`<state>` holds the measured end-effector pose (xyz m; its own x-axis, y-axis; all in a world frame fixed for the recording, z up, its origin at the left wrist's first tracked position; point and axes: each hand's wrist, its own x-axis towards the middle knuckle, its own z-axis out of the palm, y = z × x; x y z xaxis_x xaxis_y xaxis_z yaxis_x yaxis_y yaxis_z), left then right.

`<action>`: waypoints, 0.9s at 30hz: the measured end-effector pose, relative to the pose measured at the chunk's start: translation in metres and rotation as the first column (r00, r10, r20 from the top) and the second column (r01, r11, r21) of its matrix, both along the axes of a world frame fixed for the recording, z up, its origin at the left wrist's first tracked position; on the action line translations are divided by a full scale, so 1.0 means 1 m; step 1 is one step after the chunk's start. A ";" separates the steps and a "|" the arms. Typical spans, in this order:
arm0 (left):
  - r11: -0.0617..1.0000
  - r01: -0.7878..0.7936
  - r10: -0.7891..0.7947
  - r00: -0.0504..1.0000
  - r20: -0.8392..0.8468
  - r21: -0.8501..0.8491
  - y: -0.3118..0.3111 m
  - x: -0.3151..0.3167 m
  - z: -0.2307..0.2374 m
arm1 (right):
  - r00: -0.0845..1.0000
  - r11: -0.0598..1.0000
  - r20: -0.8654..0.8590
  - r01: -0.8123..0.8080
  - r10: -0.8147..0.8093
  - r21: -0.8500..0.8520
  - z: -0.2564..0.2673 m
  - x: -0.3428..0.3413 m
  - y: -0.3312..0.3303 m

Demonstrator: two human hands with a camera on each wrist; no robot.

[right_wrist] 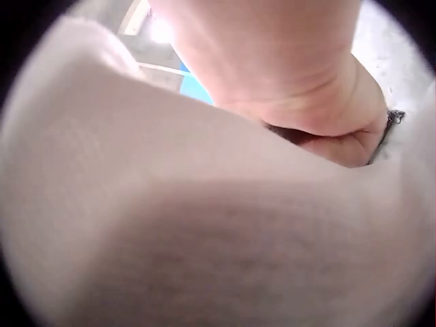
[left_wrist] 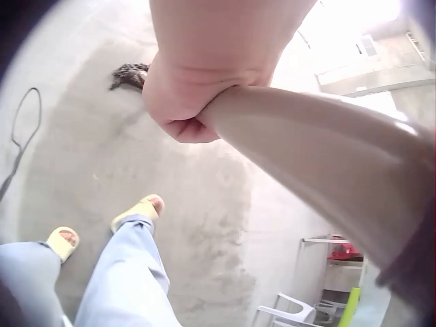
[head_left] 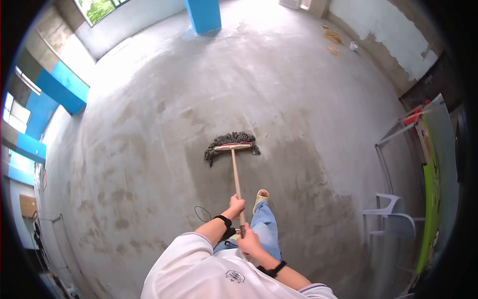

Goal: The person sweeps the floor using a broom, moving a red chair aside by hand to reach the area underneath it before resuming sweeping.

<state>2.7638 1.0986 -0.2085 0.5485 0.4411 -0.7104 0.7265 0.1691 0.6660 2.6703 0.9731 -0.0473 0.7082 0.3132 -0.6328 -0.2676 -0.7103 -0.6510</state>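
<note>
A mop with grey, stringy strands [head_left: 234, 137] lies spread on the concrete floor ahead, its head fixed to a pale bar with a red strip. From the bar a long light wooden handle [head_left: 236, 172] runs back toward the body. My left hand [head_left: 237, 204] grips that handle partway along, fingers curled round it; the left wrist view shows this fist [left_wrist: 180, 105] close up. Nearer the body, my right hand [head_left: 250, 242] holds the handle by its darker upper part. In the right wrist view a shirt covers much of the picture, hiding the handle below the right hand [right_wrist: 327, 109].
Darker, damp-looking floor [head_left: 294, 169] surrounds the mop head and feet. A white plastic chair [head_left: 391, 219] and a green-edged board [head_left: 431, 199] stand at the right. Blue pillars [head_left: 203, 15] rise at the back and left. Straw-coloured scraps [head_left: 332, 37] lie far right.
</note>
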 end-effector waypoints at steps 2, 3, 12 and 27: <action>0.991 -0.089 0.090 0.996 0.003 -0.096 -0.027 0.028 0.025 | 0.978 0.999 -0.200 0.054 -0.052 0.004 0.051 0.048 -0.031; 0.987 -0.119 0.130 0.987 0.098 -0.109 -0.046 0.036 0.020 | 0.977 0.999 -0.210 0.021 -0.026 -0.024 0.063 0.073 -0.047; 0.999 -0.042 0.045 0.986 -0.160 0.023 -0.155 0.062 0.039 | 0.960 0.946 -0.218 -0.225 0.174 -0.232 0.045 0.095 -0.180; 0.973 0.218 -0.206 0.966 -0.158 0.069 -0.065 0.066 0.011 | 0.960 0.931 -0.217 -0.234 0.176 -0.281 0.085 0.101 -0.089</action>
<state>2.8301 1.0334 -0.1973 0.5271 0.3885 -0.7558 0.8315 -0.0521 0.5531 2.7716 0.8844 0.0382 0.5102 0.2132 -0.8332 -0.1903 -0.9168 -0.3511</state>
